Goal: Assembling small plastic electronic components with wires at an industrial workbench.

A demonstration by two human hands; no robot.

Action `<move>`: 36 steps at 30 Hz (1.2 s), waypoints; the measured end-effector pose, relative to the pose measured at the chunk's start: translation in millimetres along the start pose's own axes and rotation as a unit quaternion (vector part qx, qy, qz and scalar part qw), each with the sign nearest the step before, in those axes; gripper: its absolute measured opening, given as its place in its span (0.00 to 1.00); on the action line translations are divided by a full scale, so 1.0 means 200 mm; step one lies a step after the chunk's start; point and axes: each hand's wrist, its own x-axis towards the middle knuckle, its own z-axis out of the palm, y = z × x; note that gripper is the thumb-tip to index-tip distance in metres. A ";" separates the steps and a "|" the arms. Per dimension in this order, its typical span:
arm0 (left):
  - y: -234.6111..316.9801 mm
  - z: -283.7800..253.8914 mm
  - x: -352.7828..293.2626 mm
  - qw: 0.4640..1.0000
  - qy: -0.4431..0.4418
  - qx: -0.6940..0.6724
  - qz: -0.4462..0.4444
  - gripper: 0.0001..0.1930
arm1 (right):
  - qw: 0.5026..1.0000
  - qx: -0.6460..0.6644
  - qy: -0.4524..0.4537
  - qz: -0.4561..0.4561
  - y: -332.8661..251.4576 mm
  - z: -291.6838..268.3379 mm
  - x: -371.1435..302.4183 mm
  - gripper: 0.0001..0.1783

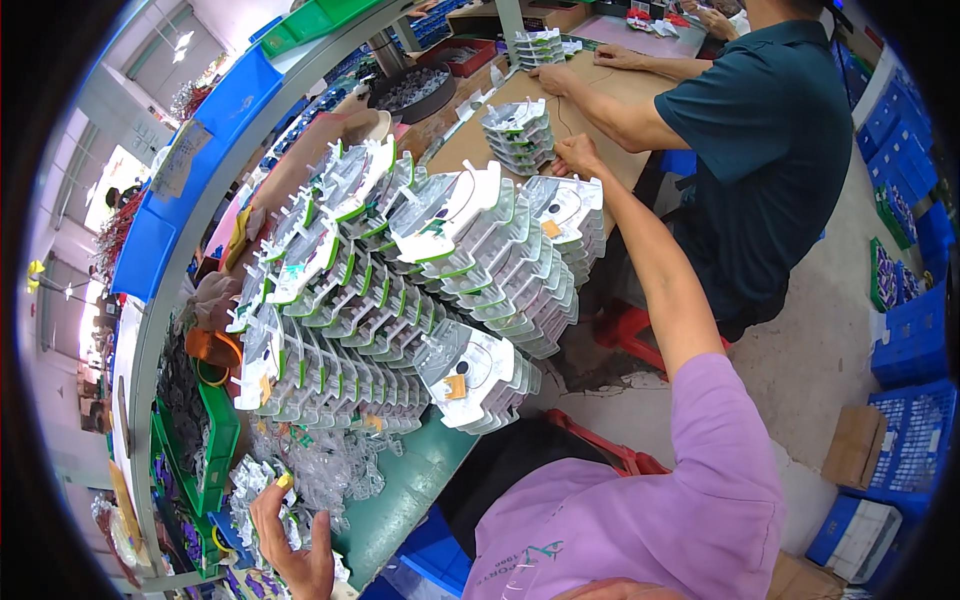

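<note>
In the head view, the right hand is stretched toward 12 o'clock, where a small stack of white plastic housings is met at its edge by the fingers; whether it is pinched cannot be told. At 7 o'clock, the left hand is held beside a heap of clear plastic parts, its thumb and forefinger spread apart, the forefinger tipped with a yellow cover. Between the hands, large stacks of white, green-edged housings are piled from the centre toward 9 o'clock above a green worktop. A green bin is seen at 8 o'clock. Toward 2 o'clock, a tan worktop is touched by a co-worker in a dark shirt.
</note>
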 end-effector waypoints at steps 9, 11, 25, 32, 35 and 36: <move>-0.08 0.12 0.01 0.997 0.009 -0.059 0.059 0.27 | 0.992 -0.107 0.018 -0.060 0.25 -0.45 0.24 0.10; -0.08 0.08 -0.10 0.999 0.001 -0.032 0.020 0.27 | 0.991 -0.110 -0.010 -0.070 0.14 -0.03 0.13 0.07; -0.20 0.32 -0.39 0.978 -0.012 -0.199 -0.056 0.17 | 0.997 -0.002 -0.054 -0.057 -0.14 -0.13 -1.75 0.11; 0.01 0.56 -0.12 0.961 0.002 -0.255 0.105 0.25 | 0.964 0.083 -0.218 0.127 0.03 0.28 -1.94 0.18; 0.16 0.64 0.08 0.955 0.029 -0.243 0.167 0.31 | 0.967 0.092 -0.203 0.124 0.00 0.34 -1.94 0.18; 0.20 0.65 0.14 0.951 0.047 -0.232 0.201 0.34 | 0.966 0.112 -0.200 0.119 0.00 0.35 -1.94 0.17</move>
